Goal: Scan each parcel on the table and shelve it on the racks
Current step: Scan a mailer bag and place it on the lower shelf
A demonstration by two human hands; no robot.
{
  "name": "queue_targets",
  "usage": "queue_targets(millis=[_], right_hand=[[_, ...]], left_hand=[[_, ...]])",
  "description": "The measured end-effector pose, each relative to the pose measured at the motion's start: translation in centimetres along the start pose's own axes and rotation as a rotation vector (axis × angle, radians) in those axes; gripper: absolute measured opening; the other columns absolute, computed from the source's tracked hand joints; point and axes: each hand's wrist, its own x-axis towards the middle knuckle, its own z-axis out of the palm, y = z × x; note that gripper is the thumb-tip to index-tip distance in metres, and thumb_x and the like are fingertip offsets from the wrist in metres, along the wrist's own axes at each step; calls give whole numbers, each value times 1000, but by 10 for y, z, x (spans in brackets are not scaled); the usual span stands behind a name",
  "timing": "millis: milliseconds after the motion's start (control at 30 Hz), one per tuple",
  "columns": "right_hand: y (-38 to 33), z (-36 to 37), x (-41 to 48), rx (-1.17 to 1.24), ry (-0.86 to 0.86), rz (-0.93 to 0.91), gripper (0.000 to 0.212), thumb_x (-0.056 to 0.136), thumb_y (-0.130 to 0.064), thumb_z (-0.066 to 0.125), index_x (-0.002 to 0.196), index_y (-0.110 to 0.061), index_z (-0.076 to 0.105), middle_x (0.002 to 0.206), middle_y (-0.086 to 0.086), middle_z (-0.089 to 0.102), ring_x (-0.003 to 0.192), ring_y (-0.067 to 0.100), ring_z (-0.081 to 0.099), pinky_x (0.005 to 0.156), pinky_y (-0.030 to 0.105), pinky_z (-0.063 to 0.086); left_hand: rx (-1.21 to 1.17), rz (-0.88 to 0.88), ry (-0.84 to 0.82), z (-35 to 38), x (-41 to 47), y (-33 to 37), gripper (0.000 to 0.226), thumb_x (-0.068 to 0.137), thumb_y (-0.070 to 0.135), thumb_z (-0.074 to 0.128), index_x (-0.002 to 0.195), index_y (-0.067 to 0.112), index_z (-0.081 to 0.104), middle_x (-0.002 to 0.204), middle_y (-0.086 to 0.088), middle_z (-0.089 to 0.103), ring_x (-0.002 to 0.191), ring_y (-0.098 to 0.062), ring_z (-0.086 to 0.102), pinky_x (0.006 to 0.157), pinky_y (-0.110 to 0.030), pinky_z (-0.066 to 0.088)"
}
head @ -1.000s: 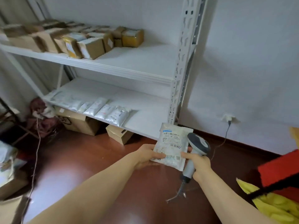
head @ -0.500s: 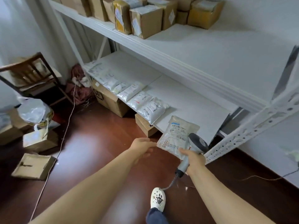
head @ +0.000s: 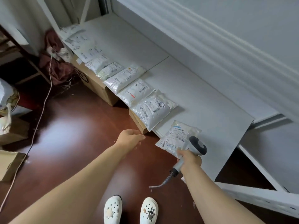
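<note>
I see a shiny red-brown wood floor [head: 68, 159] with a soft patch of light on it. A white rack [head: 202, 97] fills the right side, and its low shelf sits near the floor. A brown cardboard box [head: 98, 88] is under that shelf. A dark red cloth heap [head: 55, 68] lies by the rack's far end. A thin pale cord [head: 40, 113] runs across the floor. Flat cardboard [head: 8, 165] lies at the left.

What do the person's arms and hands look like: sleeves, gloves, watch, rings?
The left forearm and right forearm are bare, no sleeve in view. The left hand and right hand are ungloved; no watch, band or ring visible.
</note>
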Motion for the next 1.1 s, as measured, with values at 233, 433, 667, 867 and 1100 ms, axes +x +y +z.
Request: queue_targets(millis=[233, 433, 667, 867, 1100], right_hand=[[3, 61, 68, 88, 21, 57, 18, 81, 6, 67, 88, -4, 53, 108, 12, 60, 94, 29, 56, 91, 40, 47], [2, 91, 97, 48, 10, 37, 27, 84, 1, 66, 75, -13, 45, 121, 13, 60, 102, 27, 56, 80, 35, 43], [-1, 96, 102, 3, 14, 71, 35, 74, -3, 80, 100, -1, 56, 109, 7, 58, 104, 27, 55, 95, 40, 44], [-4, 52, 71, -7, -27, 121, 13, 78, 0, 73, 82, -1, 61, 90, 12, 67, 77, 24, 64, 81, 36, 47], [-9, -20, -11, 66, -92, 76, 23, 77, 10, 71, 76, -9, 57, 73, 11, 65, 67, 21, 62, 60, 29, 46]], left_hand=[[-7, -40, -29, 14, 78, -6, 37, 87, 12, 68, 122, 7, 58, 92, -6, 64, 64, -8, 57, 50, -15, 46], [-13, -61, -32, 19, 111, -14, 31, 86, 10, 68, 116, 7, 59, 86, -8, 61, 57, -9, 53, 48, -16, 43], [-2, -62, -35, 20, 110, -9, 18, 86, 11, 68, 101, 12, 58, 88, -9, 62, 63, -11, 55, 52, -19, 44], [58, -74, -28, 19, 66, 12, 17, 86, 12, 69, 100, 12, 59, 74, -8, 58, 62, -18, 50, 56, -24, 42], [210, -32, -116, 38, -15, 48, 36, 87, 13, 68, 120, 5, 59, 75, -8, 59, 66, -18, 53, 54, -21, 44]])
